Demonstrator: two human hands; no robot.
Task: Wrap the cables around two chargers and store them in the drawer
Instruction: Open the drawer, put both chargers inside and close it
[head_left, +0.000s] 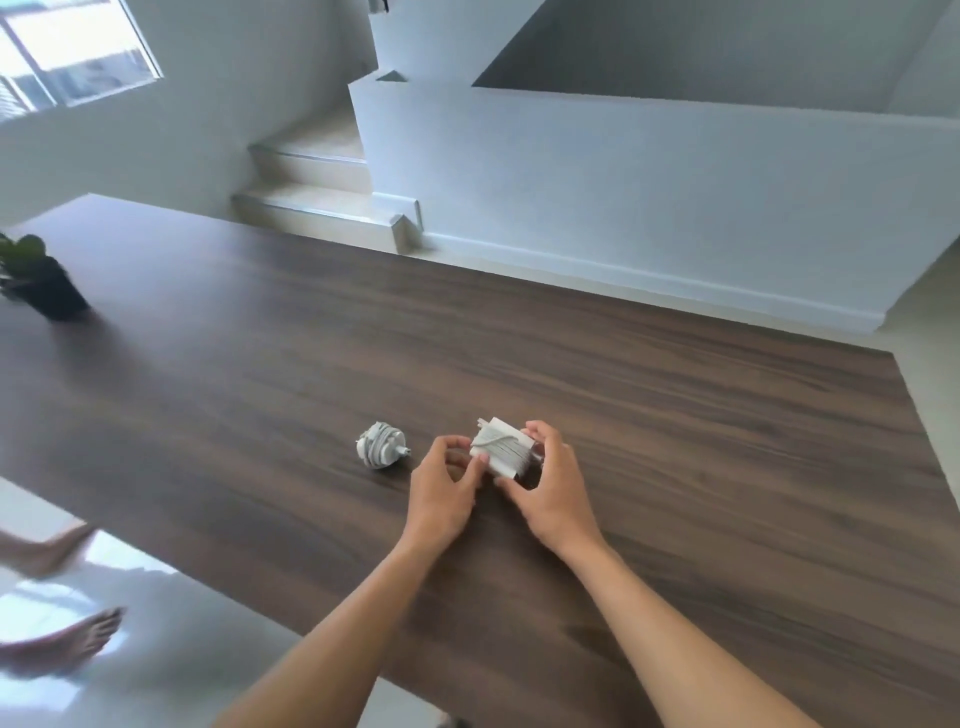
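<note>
Both hands, left hand (441, 488) and right hand (550, 483), pinch the square charger (501, 448), cable wound. If the loose end isn't tucked, the wrap may spring undone. Round charger (381, 445) lies wrapped beside it.

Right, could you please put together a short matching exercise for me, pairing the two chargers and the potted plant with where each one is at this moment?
Things:
1. square charger
2. round charger
3. potted plant

Places:
A. lies alone on the table, cable wound round it, no hand touching it
B. stands at the far left of the table
C. held between the left hand and the right hand

Pairs: 1-C, 2-A, 3-B
</note>
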